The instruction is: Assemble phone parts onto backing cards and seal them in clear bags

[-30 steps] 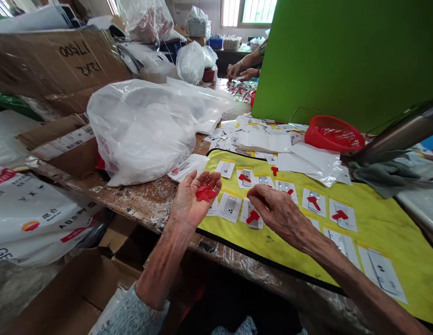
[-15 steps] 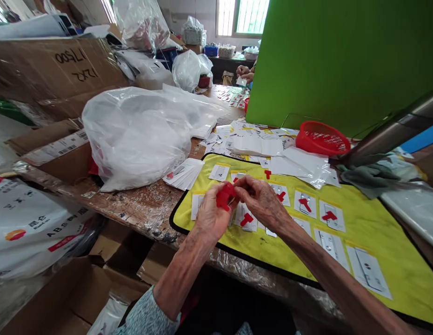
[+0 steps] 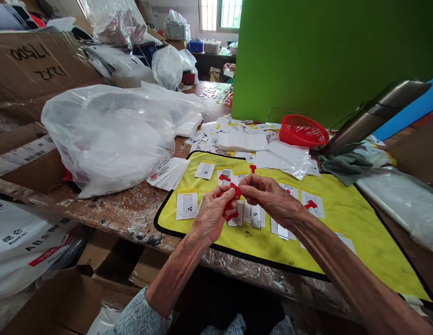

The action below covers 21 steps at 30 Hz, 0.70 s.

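Observation:
My left hand point(image 3: 213, 213) is closed around several small red T-shaped pieces, partly hidden by its curled fingers. One red piece point(image 3: 236, 189) shows between the fingertips of both hands. My right hand point(image 3: 272, 195) pinches the end of that piece with thumb and forefinger. Both hands hover above a yellow mat point(image 3: 202, 235) with a black edge. White printed cards in clear sleeves lie on it in rows, such as the card point(image 3: 187, 204) at the left. A red piece point(image 3: 311, 204) lies on a card at the right, and another red piece point(image 3: 253, 169) lies near the mat's back edge.
A fanned stack of white cards point(image 3: 169, 173) lies left of the mat, beside a large plastic bag point(image 3: 111, 139). Behind the mat are loose cards, a red basket point(image 3: 302, 130) and a green partition point(image 3: 324, 56). A metal cylinder point(image 3: 376, 111) leans at right; cardboard boxes stand left.
The view has swung right, so the table's things appear further left. My left fingers have curled more over the red pieces, and a single piece now shows between my two hands.

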Motion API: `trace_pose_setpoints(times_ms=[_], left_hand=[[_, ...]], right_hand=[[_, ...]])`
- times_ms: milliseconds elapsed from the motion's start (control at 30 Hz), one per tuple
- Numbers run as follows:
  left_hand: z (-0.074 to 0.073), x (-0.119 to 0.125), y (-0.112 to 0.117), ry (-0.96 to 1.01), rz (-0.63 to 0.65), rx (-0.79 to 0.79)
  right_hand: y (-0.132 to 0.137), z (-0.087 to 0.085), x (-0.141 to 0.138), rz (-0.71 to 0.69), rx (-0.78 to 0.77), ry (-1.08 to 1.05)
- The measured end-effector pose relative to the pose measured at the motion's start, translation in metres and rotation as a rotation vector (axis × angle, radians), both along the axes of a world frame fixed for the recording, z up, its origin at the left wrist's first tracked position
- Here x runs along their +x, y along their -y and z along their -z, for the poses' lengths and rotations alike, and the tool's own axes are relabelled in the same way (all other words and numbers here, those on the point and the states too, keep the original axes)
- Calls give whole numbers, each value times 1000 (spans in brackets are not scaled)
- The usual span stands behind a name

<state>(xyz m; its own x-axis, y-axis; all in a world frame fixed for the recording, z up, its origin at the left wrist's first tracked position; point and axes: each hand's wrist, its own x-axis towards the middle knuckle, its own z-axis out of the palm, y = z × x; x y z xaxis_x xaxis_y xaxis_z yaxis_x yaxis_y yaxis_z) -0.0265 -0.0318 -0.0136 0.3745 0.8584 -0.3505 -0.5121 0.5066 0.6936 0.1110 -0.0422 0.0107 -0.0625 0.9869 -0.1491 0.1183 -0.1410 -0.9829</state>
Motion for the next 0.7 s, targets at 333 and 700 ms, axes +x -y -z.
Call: trace_pose_setpoints(times_ms=[333,700], left_hand=[[1,2,5,-97,58,25],[0,17,16,-179,130,83]], right_hand=[[38,23,34,-10,88,626],[42,12,19,90,119,440]])
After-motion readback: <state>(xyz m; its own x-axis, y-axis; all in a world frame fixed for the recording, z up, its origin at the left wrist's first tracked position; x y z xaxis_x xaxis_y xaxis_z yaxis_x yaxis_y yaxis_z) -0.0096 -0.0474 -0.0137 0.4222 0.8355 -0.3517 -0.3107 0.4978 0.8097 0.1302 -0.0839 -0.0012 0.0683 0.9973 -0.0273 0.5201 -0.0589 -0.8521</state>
